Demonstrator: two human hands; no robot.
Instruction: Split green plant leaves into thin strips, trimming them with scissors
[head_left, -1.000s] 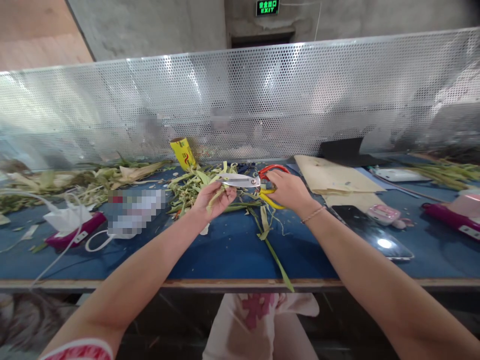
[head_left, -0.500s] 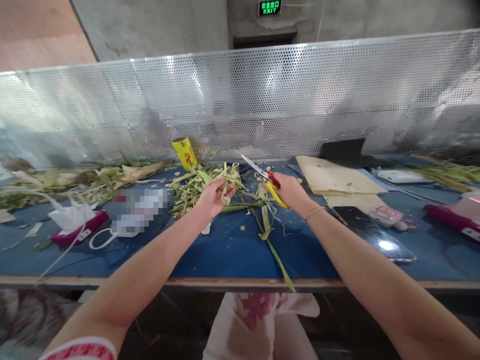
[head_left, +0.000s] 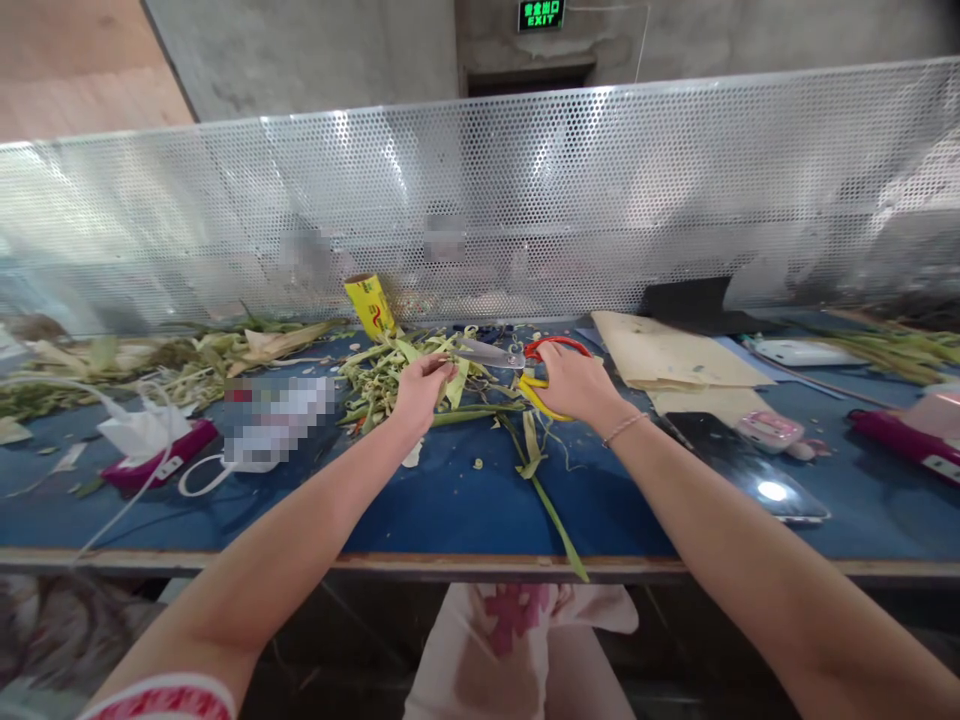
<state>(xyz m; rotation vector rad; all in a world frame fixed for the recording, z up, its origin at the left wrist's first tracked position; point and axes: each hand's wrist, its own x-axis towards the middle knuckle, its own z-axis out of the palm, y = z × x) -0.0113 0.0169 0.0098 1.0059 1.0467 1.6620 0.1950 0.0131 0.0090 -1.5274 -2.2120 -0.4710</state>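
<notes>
My right hand (head_left: 576, 380) is wrapped round the handles of a pair of scissors (head_left: 491, 354), one handle red and the other yellow. Their blades point left and look parted, with the tips close to the fingers of my left hand (head_left: 422, 388). That hand is closed in a pinch on a pale green leaf strip (head_left: 455, 386), partly hidden by the fingers. Behind and to the left of it spreads a heap of cut leaf strips (head_left: 367, 385). A long green leaf (head_left: 553, 515) runs from the middle of the table to its front edge.
A yellow cardboard tube (head_left: 370, 306) leans by the perforated metal screen (head_left: 517, 190). Leftward are a purple power strip (head_left: 161, 458), white cables and more dried leaves (head_left: 210, 355). On the right lie brown paper (head_left: 675, 352), a phone (head_left: 750, 475) and a pink case (head_left: 771, 430).
The scissors have turned to point left, their blades moving to my left fingertips, and their handles have spread. My left hand has shifted slightly left and rolled over.
</notes>
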